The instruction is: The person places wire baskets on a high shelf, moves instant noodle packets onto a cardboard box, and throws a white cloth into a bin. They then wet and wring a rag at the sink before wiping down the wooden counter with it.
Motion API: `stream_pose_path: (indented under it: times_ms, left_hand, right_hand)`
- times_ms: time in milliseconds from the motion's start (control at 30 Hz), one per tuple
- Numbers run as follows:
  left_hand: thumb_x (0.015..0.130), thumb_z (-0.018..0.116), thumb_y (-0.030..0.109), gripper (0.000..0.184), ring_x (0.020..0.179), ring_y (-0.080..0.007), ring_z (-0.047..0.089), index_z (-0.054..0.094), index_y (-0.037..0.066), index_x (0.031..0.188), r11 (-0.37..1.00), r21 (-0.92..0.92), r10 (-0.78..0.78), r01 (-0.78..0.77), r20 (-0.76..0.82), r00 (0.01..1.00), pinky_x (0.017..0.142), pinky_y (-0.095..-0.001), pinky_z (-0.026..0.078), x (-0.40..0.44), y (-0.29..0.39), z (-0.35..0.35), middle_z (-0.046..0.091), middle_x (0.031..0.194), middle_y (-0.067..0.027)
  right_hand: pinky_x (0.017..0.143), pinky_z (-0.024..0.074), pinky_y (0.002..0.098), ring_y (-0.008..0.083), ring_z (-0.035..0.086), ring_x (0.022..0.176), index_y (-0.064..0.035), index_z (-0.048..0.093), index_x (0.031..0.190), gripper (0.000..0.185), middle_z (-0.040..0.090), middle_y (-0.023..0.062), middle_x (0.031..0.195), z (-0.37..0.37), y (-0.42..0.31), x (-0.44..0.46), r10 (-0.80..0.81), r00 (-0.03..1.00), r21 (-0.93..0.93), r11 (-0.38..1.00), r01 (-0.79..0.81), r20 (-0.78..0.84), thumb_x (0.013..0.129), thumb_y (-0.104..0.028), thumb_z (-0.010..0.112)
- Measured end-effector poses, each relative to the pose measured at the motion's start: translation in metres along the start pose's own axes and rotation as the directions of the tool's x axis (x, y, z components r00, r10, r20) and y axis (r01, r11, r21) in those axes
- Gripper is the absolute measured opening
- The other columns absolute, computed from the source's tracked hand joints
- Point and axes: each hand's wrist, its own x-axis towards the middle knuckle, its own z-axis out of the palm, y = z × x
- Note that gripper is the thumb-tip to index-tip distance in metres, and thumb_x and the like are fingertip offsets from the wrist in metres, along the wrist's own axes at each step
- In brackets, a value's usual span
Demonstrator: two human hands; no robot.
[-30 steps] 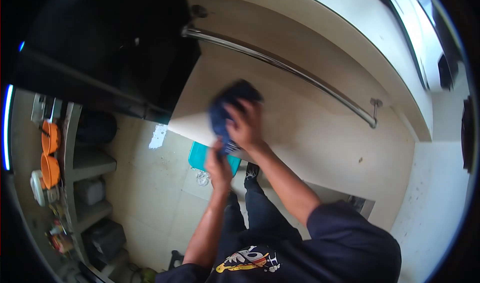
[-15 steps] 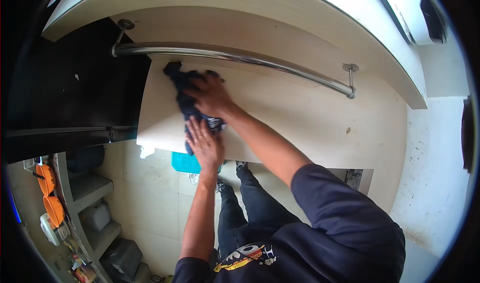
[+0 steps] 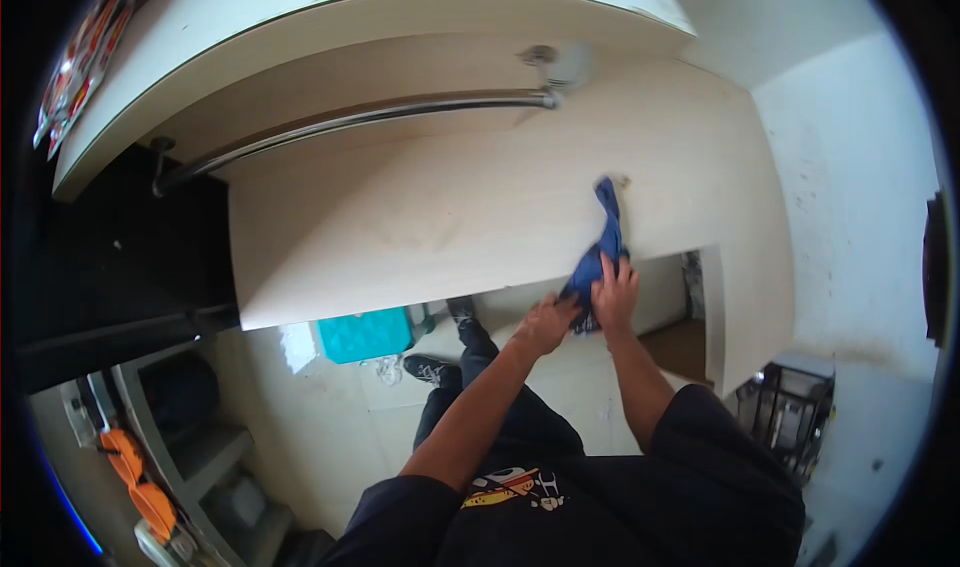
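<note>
A dark blue cloth (image 3: 592, 279) hangs partly over the front edge of the pale wooden counter (image 3: 440, 207), near its cut-out. One narrow end stretches up across the counter top, beside a small brown mark. My left hand (image 3: 546, 325) grips the cloth's lower left side with curled fingers. On its right side, my right hand (image 3: 614, 299) holds the bunched fabric, fingers pointing up. Both hands are close together at the counter's edge.
A metal rail (image 3: 360, 117) runs under the overhead shelf (image 3: 380, 12). A teal container (image 3: 365, 335) stands on the floor near my feet. Left are a black panel (image 3: 120, 257) and grey shelves (image 3: 215, 457); a dark metal rack (image 3: 785, 412) stands at right.
My hands and the cloth have moved right, from the counter's left end to its front edge by the cut-out. Hands that lay flat on the cloth now grip it. The view has turned right.
</note>
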Motion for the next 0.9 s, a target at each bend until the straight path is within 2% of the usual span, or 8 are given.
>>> stream_pose_path:
  times_ms: [67,133,200,333,400,633,800,900]
  left_hand:
    - [0.082,0.056,0.011,0.031,0.104,-0.0316,0.060,0.066,0.015,0.111,0.988,-0.058,-0.092,0.142,0.517,0.851,0.082,-0.0420,0.052,0.003,0.037,0.012,0.065,0.115,-0.0099]
    - [0.081,0.060,0.012,0.018,0.084,-0.0302,0.067,0.069,0.013,0.096,0.954,-0.280,0.230,-0.106,0.460,0.857,0.071,-0.0429,0.055,-0.011,0.044,0.085,0.070,0.089,-0.0086]
    - [0.081,0.060,0.010,0.018,0.086,-0.0280,0.067,0.069,0.013,0.096,0.956,-0.253,0.255,-0.152,0.446,0.858,0.072,-0.0425,0.054,-0.034,0.091,0.074,0.070,0.085,-0.0075]
    - [0.079,0.064,0.011,0.022,0.095,-0.0291,0.064,0.069,0.012,0.101,0.951,-0.294,0.253,-0.095,0.565,0.785,0.079,-0.0417,0.052,-0.052,0.131,0.065,0.069,0.095,-0.0094]
    - [0.077,0.066,0.011,0.025,0.100,-0.0301,0.062,0.068,0.010,0.103,0.952,-0.297,0.239,-0.080,0.553,0.798,0.083,-0.0407,0.051,-0.052,0.136,0.049,0.068,0.102,-0.0102]
    - [0.066,0.078,0.004,0.038,0.100,-0.0318,0.062,0.067,0.005,0.103,0.949,-0.248,0.174,-0.195,-0.104,0.979,0.089,-0.0398,0.050,-0.038,0.157,-0.090,0.066,0.114,-0.0128]
    - [0.061,0.073,-0.005,0.041,0.102,-0.0343,0.061,0.067,0.003,0.100,0.999,-0.022,0.014,-0.028,-0.500,0.866,0.089,-0.0411,0.049,-0.010,0.175,-0.125,0.065,0.114,-0.0160]
    - [0.068,0.068,-0.003,0.034,0.104,-0.0345,0.060,0.066,0.003,0.101,0.979,0.014,-0.134,0.202,-0.703,0.699,0.090,-0.0422,0.048,0.013,0.165,-0.092,0.065,0.113,-0.0168]
  right_hand:
    - [0.093,0.0439,0.0473,0.0416,0.054,0.105,-0.0117,0.057,0.127,0.043,0.056,0.0218,0.116,-0.021,0.038,-0.091,0.335,0.889,-0.063,0.941,-0.332,0.314,0.084,-0.016,0.058]
    - [0.093,0.0454,0.0455,0.0390,0.058,0.103,-0.0063,0.061,0.120,0.039,0.061,0.0228,0.107,-0.021,0.071,-0.193,0.603,0.753,0.081,0.764,-0.640,0.263,0.082,-0.016,0.061]
    - [0.095,0.0454,0.0404,0.0329,0.060,0.106,-0.0029,0.062,0.116,0.039,0.062,0.0204,0.110,-0.042,0.071,-0.256,0.807,0.563,0.294,0.502,-0.813,0.178,0.078,-0.008,0.057]
    - [0.095,0.0447,0.0366,0.0276,0.059,0.108,-0.0023,0.062,0.116,0.041,0.062,0.0178,0.113,-0.074,0.072,-0.288,0.869,0.485,0.590,0.340,-0.732,0.101,0.075,-0.003,0.056]
    - [0.095,0.0448,0.0360,0.0267,0.059,0.108,-0.0017,0.063,0.115,0.041,0.063,0.0167,0.113,-0.097,0.068,-0.255,0.791,0.608,0.607,0.449,-0.656,0.073,0.075,-0.002,0.056]
    - [0.084,0.0491,0.0374,0.0319,0.062,0.093,-0.0063,0.067,0.111,0.038,0.063,0.0166,0.099,-0.158,0.023,-0.063,0.384,0.919,0.744,0.639,-0.196,-0.087,0.074,-0.001,0.058]
    - [0.086,0.0480,0.0426,0.0348,0.059,0.092,-0.0133,0.066,0.112,0.037,0.064,0.0143,0.101,-0.161,-0.004,0.063,0.017,0.962,0.720,0.667,0.192,-0.273,0.075,-0.011,0.063]
    - [0.089,0.0470,0.0473,0.0408,0.054,0.106,-0.0157,0.058,0.126,0.044,0.059,0.0169,0.116,-0.131,-0.012,0.113,-0.226,0.972,0.701,0.683,0.202,-0.061,0.083,-0.023,0.062]
